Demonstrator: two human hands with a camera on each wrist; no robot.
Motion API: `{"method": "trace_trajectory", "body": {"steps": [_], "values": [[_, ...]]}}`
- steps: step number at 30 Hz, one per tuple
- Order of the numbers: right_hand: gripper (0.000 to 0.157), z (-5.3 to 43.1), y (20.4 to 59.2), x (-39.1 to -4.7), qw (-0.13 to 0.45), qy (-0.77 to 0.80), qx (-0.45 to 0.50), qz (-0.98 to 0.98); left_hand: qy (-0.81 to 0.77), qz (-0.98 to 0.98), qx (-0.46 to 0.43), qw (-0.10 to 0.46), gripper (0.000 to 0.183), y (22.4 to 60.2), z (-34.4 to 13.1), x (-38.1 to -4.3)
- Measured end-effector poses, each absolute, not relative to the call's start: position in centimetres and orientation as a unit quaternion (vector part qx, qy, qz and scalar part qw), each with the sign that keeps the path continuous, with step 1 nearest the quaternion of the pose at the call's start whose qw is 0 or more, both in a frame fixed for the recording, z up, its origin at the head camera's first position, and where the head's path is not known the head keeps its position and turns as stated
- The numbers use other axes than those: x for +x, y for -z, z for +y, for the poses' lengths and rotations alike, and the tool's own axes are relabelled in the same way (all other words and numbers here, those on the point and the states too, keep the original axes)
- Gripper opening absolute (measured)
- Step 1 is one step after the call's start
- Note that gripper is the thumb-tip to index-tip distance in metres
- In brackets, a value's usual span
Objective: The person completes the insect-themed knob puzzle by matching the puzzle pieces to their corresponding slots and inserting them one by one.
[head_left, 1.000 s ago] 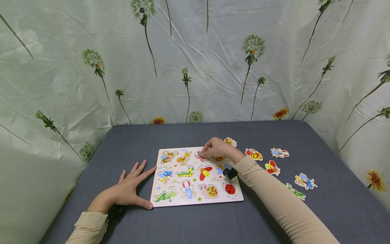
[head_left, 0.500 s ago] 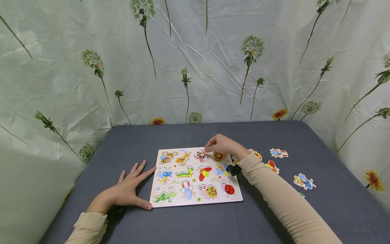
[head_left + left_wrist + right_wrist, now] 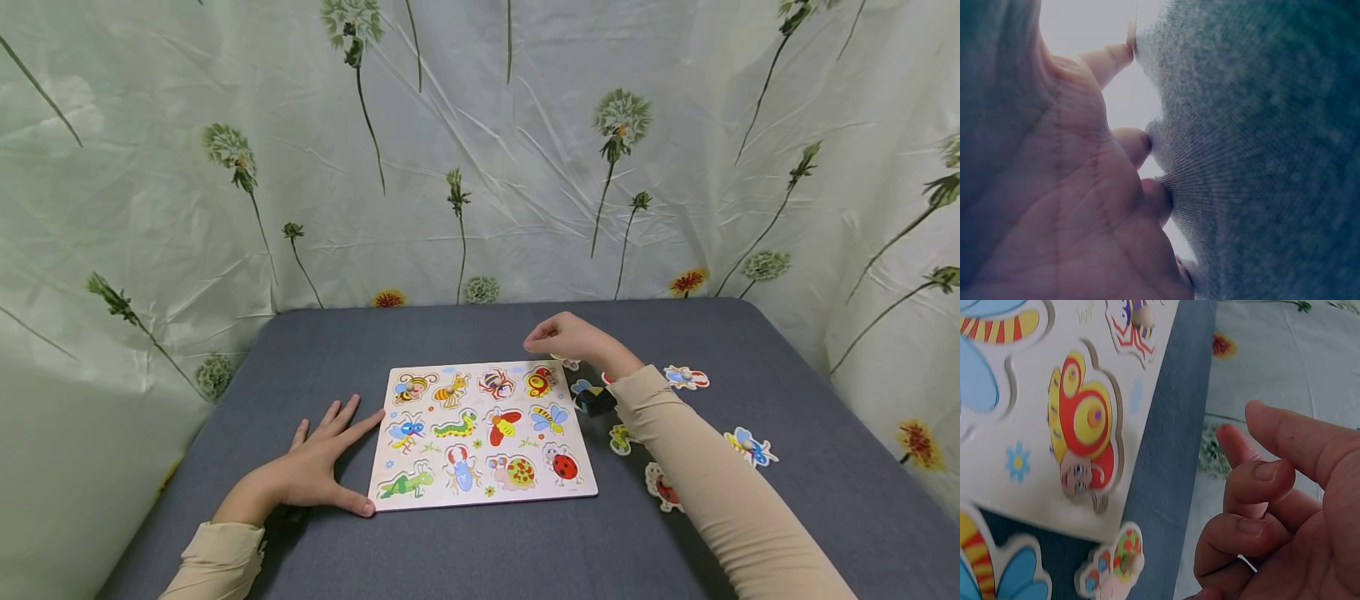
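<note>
The right hand (image 3: 577,340) is drawing away from the spider piece (image 3: 497,384) and is hovering past the puzzle board's (image 3: 536,497) far right corner; its thumb and forefinger are standing apart, the other fingers are curling loosely, and nothing is being held. The left hand (image 3: 318,468) is spreading its fingers, thumb and forefinger touching the board's left edge; the board is lying flat on the worktop (image 3: 465,550). The spider piece is sitting in its recess; the snail piece (image 3: 1124,565) is lying just beside the corner, under the right hand. The pieces are looking light, stiff and thin, probably smooth, hardly fragile; the small knob is offering the best hold. The sleeve (image 3: 720,475) is covering parts of several loose pieces; the right wrist view is cutting off the snail piece; the left wrist view is showing dim palm and fabric, the board's edge washing out.
</note>
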State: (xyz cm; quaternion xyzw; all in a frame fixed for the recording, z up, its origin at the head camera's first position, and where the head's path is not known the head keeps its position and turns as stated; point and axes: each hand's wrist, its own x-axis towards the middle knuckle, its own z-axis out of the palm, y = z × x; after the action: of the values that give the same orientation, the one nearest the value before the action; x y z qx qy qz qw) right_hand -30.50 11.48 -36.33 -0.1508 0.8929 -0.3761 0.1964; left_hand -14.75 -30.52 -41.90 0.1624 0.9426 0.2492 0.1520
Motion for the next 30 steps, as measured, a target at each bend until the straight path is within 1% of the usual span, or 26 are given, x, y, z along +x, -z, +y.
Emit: {"method": "trace_trajectory", "body": {"steps": [8, 16, 22, 30], "values": [[0.042, 13.8, 36.1, -30.4, 0.186, 0.378, -0.147, 0.895, -0.25, 0.942, 0.164, 0.155, 0.132, 42.0, -30.6, -14.8], [0.038, 16.0, 36.1, -29.8, 0.175, 0.371, -0.129, 0.903, -0.255, 0.94, 0.166, 0.156, 0.131, 42.1, -30.7, -14.8], [0.042, 18.0, 35.8, -29.2, 0.17, 0.379, -0.131, 0.9, -0.254, 0.94, 0.165, 0.156, 0.132, 42.1, -30.6, -14.8], [0.043, 20.9, 35.8, -29.0, 0.162, 0.377, -0.125, 0.904, -0.25, 0.942, 0.161, 0.157, 0.132, 42.2, -30.6, -14.9]]}}
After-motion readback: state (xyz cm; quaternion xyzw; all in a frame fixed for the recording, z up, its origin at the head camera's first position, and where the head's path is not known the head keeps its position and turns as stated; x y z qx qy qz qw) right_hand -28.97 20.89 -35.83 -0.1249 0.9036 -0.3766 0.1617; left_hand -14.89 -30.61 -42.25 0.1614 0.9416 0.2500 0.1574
